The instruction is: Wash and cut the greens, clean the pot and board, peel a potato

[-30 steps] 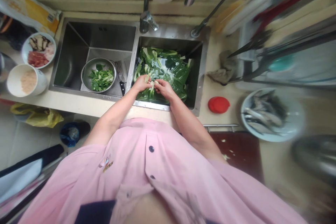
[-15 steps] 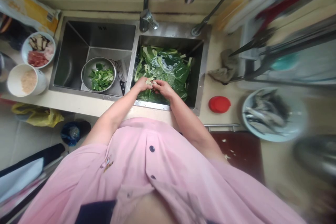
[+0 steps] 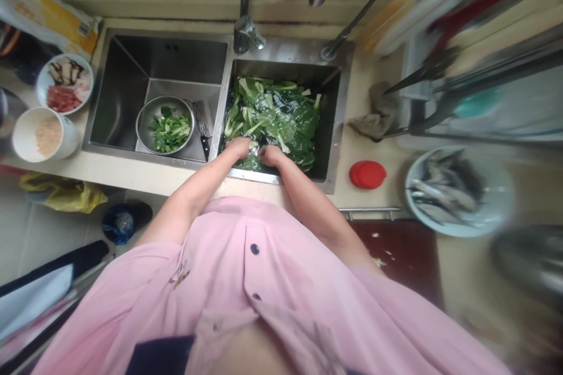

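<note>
Leafy greens point(image 3: 290, 117) with pale stalks lie in water in the right basin point(image 3: 332, 129) of a steel double sink. Low at the near side of this basin, my left hand point(image 3: 240, 147) has its fingers curled on the greens, with a pale bit at the fingertips. Close by on the right, my right hand point(image 3: 270, 155) is closed too, its fingers down among the leaves at the water and partly hidden. A small gap separates the hands. In the left basin point(image 3: 123, 94) stands a metal bowl point(image 3: 143, 123) holding picked green leaves.
A cleaver point(image 3: 203, 129) leans beside the metal bowl. The faucet point(image 3: 248, 32) rises behind the sink. On the left are a plate of meat point(image 3: 64, 98) and a white cup point(image 3: 26, 135). To the right are a red lid-like object point(image 3: 368, 174) and a bowl of fish point(image 3: 453, 187).
My hands have come slightly apart and gone lower into the basin, from a pinch together over the greens. The leaves and water have shifted, with more pale stalks showing.
</note>
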A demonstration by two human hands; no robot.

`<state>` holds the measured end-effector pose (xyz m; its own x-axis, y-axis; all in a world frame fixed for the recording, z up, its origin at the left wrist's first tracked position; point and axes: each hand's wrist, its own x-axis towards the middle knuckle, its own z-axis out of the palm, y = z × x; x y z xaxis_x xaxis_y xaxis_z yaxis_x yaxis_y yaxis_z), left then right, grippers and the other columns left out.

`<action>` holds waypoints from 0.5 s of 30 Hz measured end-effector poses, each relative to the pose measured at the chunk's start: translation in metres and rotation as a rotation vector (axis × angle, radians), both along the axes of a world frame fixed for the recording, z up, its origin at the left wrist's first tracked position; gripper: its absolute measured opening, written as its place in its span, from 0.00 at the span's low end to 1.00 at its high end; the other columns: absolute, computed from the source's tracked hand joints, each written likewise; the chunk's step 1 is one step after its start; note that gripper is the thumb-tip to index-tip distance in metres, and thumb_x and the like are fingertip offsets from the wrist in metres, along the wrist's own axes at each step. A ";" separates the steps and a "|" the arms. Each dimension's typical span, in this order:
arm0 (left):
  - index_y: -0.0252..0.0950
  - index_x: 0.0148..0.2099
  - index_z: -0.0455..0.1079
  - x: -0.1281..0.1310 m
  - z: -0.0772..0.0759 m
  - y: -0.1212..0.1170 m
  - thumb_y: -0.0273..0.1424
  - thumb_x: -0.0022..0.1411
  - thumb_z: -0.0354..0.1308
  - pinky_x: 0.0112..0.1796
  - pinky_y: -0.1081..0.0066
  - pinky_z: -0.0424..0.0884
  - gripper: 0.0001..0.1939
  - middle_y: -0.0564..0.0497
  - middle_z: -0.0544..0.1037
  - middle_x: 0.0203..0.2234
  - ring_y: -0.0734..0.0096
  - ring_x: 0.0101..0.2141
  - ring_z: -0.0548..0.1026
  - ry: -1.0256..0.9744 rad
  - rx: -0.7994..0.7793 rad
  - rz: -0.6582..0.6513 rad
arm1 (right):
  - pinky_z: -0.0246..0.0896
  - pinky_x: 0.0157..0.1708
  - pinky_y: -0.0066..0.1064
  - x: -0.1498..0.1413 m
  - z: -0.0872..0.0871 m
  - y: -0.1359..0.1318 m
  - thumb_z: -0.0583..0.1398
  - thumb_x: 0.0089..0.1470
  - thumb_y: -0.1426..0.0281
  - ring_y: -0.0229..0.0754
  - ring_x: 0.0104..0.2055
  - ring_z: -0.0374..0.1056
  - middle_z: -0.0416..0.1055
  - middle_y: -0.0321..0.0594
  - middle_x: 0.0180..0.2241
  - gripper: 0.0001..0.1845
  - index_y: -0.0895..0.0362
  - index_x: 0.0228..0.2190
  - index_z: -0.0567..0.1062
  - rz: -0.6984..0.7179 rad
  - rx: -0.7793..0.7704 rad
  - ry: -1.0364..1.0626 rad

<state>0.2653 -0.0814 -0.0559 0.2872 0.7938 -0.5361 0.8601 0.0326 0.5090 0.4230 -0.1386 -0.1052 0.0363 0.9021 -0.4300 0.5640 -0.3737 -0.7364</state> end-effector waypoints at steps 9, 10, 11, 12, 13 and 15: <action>0.34 0.45 0.75 0.000 0.017 0.004 0.31 0.50 0.74 0.50 0.65 0.71 0.19 0.45 0.81 0.40 0.58 0.44 0.78 -0.525 0.267 -0.063 | 0.65 0.27 0.29 0.002 0.035 0.004 0.76 0.37 0.52 0.34 0.24 0.64 0.68 0.29 0.24 0.29 0.53 0.29 0.67 -0.486 -0.076 0.741; 0.34 0.44 0.75 0.000 0.015 0.004 0.30 0.50 0.74 0.47 0.65 0.72 0.19 0.47 0.80 0.37 0.61 0.41 0.78 -0.546 0.235 -0.017 | 0.67 0.29 0.29 0.001 0.038 0.004 0.76 0.36 0.53 0.34 0.25 0.65 0.69 0.29 0.25 0.29 0.53 0.29 0.67 -0.493 -0.072 0.792; 0.33 0.44 0.75 0.000 0.013 0.005 0.30 0.50 0.74 0.44 0.67 0.72 0.19 0.50 0.79 0.33 0.64 0.37 0.78 -0.571 0.191 0.053 | 0.68 0.32 0.30 0.001 0.041 0.005 0.77 0.34 0.54 0.35 0.27 0.66 0.69 0.29 0.26 0.30 0.53 0.29 0.68 -0.504 -0.066 0.834; 0.33 0.44 0.74 -0.001 0.011 0.006 0.30 0.50 0.73 0.41 0.69 0.72 0.19 0.53 0.77 0.29 0.67 0.33 0.76 -0.601 0.139 0.130 | 0.69 0.34 0.30 0.001 0.043 0.005 0.77 0.33 0.55 0.35 0.29 0.68 0.70 0.29 0.27 0.30 0.53 0.30 0.68 -0.514 -0.059 0.866; 0.33 0.45 0.74 -0.001 0.009 0.007 0.31 0.51 0.73 0.38 0.70 0.71 0.19 0.55 0.75 0.26 0.70 0.29 0.74 -0.638 0.087 0.199 | 0.70 0.36 0.31 0.001 0.045 0.005 0.78 0.33 0.57 0.36 0.31 0.69 0.71 0.30 0.27 0.30 0.52 0.30 0.68 -0.520 -0.053 0.891; 0.33 0.44 0.74 -0.003 0.006 0.008 0.34 0.51 0.73 0.32 0.72 0.68 0.20 0.58 0.71 0.22 0.74 0.25 0.70 -0.719 -0.008 0.259 | 0.69 0.36 0.30 0.001 0.047 0.005 0.78 0.33 0.58 0.38 0.34 0.71 0.72 0.30 0.29 0.30 0.52 0.30 0.67 -0.516 -0.041 0.915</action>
